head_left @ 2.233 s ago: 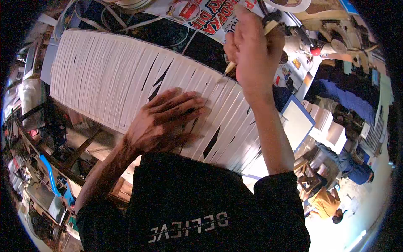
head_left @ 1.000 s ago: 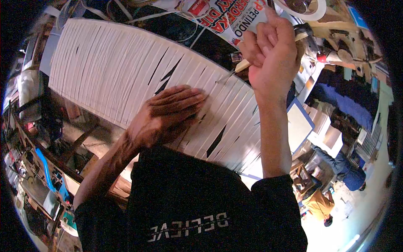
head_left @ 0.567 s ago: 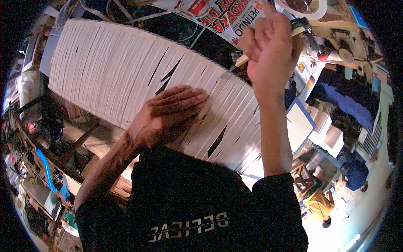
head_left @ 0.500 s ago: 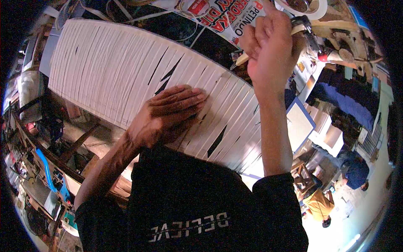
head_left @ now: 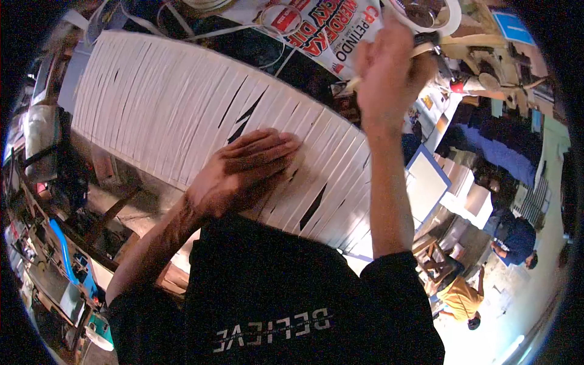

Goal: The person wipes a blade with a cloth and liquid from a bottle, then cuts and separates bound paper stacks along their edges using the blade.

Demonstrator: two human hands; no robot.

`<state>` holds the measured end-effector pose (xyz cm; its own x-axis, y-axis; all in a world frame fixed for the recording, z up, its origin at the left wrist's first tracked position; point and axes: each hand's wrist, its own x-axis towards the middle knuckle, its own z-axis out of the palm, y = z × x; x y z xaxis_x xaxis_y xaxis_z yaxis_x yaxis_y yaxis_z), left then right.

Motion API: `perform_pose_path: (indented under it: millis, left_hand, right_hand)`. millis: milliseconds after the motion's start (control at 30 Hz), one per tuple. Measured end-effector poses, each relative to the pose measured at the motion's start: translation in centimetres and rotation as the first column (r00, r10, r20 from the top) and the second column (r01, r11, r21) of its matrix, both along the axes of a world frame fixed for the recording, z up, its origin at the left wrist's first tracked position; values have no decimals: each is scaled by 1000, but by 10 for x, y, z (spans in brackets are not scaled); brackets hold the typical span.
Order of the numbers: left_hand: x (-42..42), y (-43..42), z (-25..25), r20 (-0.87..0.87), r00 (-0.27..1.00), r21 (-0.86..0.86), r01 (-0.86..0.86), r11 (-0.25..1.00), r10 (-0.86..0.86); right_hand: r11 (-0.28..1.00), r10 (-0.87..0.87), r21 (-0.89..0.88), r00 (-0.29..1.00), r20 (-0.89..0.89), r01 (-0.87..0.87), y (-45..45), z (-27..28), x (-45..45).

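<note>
A long panel (head_left: 164, 91), covered in pale strips laid side by side with a few dark gaps, stretches in front of me. My left hand (head_left: 252, 164) lies on its strips near the middle, fingers stretched out and held together; the thumb side is hidden. My right hand (head_left: 389, 79) is raised above the panel's far right edge, blurred by motion. Its fingers are wrapped round the pale handle of what looks like a hammer (head_left: 427, 41), whose dark head shows beside the hand.
Behind the panel lie a printed banner (head_left: 316, 30), loose pale straps (head_left: 213, 27) and a roll of white tape (head_left: 451, 18). A blue-edged board (head_left: 429, 182) is at the right. Farther off are a person in a yellow top (head_left: 460, 299) and another in dark clothes (head_left: 517, 240).
The raised right hand and the tool's dark head have shifted slightly left, now more blurred. My left hand stays in the same place on the strips. The whole view has tilted a little.
</note>
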<state>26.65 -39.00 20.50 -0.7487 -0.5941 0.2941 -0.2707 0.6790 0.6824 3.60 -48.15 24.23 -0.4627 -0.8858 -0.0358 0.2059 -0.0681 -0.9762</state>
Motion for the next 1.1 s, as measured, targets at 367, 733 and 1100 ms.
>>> perform_pose_path:
  millis: [367, 733, 1100]
  left_hand:
    - [13, -8, -10, 188, 982, -116, 48, 992, -25]
    - [13, -6, -9, 169, 985, -102, 35, 994, -18]
    - [13, -5, -7, 135, 990, -82, -31, 996, 42]
  right_hand:
    - [980, 198, -31, 948, 251, -197, 10, 37, 20]
    - [987, 152, 18, 966, 209, -159, 3, 4, 19]
    - [989, 144, -38, 990, 2, -144, -4, 2, 23]
